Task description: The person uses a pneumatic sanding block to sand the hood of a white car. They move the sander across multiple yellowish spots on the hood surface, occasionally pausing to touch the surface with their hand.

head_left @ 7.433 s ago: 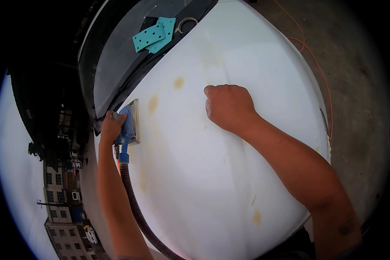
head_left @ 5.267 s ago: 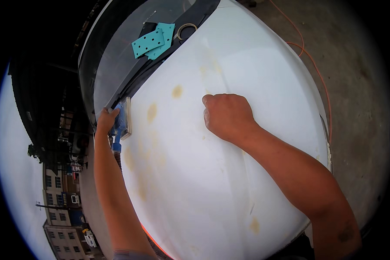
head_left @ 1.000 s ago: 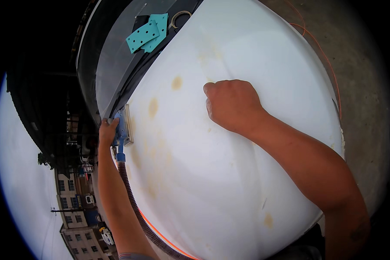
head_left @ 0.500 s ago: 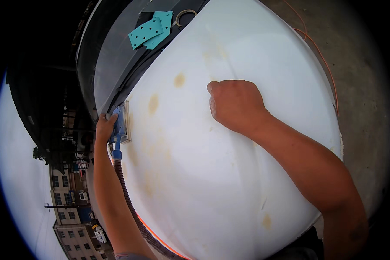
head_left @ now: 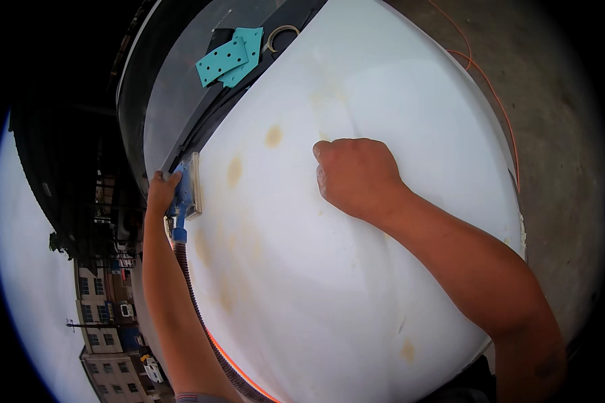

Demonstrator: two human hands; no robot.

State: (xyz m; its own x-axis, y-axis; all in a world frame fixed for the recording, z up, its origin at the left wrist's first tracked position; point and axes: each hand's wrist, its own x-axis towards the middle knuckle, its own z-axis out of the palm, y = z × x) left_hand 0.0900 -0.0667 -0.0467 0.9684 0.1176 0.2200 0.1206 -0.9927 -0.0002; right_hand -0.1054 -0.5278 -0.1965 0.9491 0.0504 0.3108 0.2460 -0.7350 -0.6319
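A large white car hood (head_left: 383,282) with yellowish patches fills the view. My left hand (head_left: 160,193) grips a blue sanding block (head_left: 187,188) pressed flat on the hood's left edge; a dark ribbed hose (head_left: 198,316) runs from the block back along my forearm. My right hand (head_left: 356,176) rests as a closed fist on the middle of the hood, holding nothing that I can see.
Two teal perforated sanding sheets (head_left: 230,57) and a roll of tape (head_left: 279,37) lie at the base of the windshield (head_left: 175,94). An orange cord (head_left: 497,107) curves over the concrete floor at the right. Buildings show at the lower left.
My left hand has slid the sanding block back and forth along the hood's left edge. My right fist has stayed in nearly the same spot.
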